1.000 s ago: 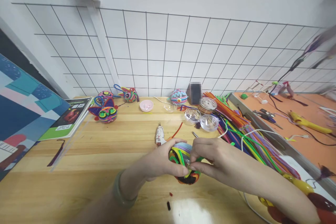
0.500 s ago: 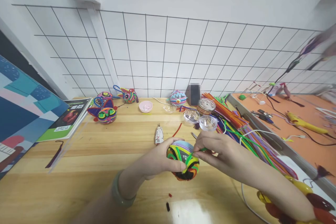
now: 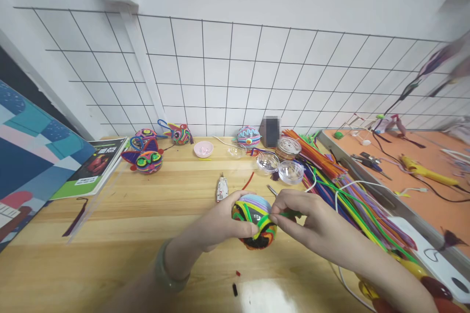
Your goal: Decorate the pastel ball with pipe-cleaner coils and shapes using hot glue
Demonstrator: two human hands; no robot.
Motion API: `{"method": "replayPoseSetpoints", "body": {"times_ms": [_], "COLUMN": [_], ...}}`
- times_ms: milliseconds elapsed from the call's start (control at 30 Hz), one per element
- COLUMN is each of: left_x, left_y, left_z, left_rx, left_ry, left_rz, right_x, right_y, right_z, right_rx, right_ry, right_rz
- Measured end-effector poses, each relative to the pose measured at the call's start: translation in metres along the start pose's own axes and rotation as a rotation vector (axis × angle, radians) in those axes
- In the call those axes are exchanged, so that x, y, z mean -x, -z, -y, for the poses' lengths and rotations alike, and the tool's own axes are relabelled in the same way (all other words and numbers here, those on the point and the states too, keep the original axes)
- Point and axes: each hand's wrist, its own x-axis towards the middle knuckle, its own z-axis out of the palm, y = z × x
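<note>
My left hand (image 3: 229,217) is wrapped round a ball (image 3: 261,201) covered in coloured pipe cleaners, its thumb pressed on the front. Lilac and blue strips cover the ball's top; green, yellow, black and orange ones curve over its front, beside a bare shiny patch. With thumb and forefinger pinched, my right hand (image 3: 306,215) holds a green pipe cleaner (image 3: 266,220) against the ball's right side. Part of that strip is hidden behind the fingers. Beyond my hands lie a white-handled tool (image 3: 222,189) and a short red pipe cleaner (image 3: 248,181).
Loose pipe cleaners (image 3: 334,181) spread along the right side, near a white power strip (image 3: 433,259) and cable. Clear bowls (image 3: 291,172) and a pink dish (image 3: 203,149) stand farther back. Finished-looking ornaments (image 3: 149,160) and a magazine (image 3: 91,171) lie at left.
My right hand has shifted slightly right and down, drawing the green pipe cleaner toward the ball's right side. The ball has tilted a little in my left hand.
</note>
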Motion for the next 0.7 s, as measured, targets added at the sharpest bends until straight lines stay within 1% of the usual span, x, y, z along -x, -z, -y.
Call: {"method": "replayPoseSetpoints", "body": {"times_ms": [67,167,233,300,400,700], "left_x": [0.0,0.0,0.0,0.0,0.0,-0.001], "left_y": [0.0,0.001,0.001,0.002,0.001,0.0], "left_z": [0.001,0.002,0.002,0.002,0.001,0.001], "left_rx": [0.007,-0.004,-0.025,-0.04,-0.046,-0.062], "left_ry": [-0.003,-0.006,-0.008,-0.002,0.0,-0.002], "left_rz": [0.001,0.003,-0.002,-0.015,-0.03,-0.038], "right_x": [-0.001,-0.002,-0.004,-0.005,-0.005,-0.007], "right_y": [-0.002,-0.008,-0.012,-0.014,-0.015,-0.016], "right_z": [-0.003,-0.009,-0.015,-0.019,-0.021,-0.023], "right_rx": [-0.109,-0.33,-0.477,-0.572,-0.622,-0.668], "right_ry": [-0.05,-0.157,-0.216,-0.248,-0.263,-0.276], "right_rz": [-0.007,-0.013,0.003,0.026,0.046,0.08]}}
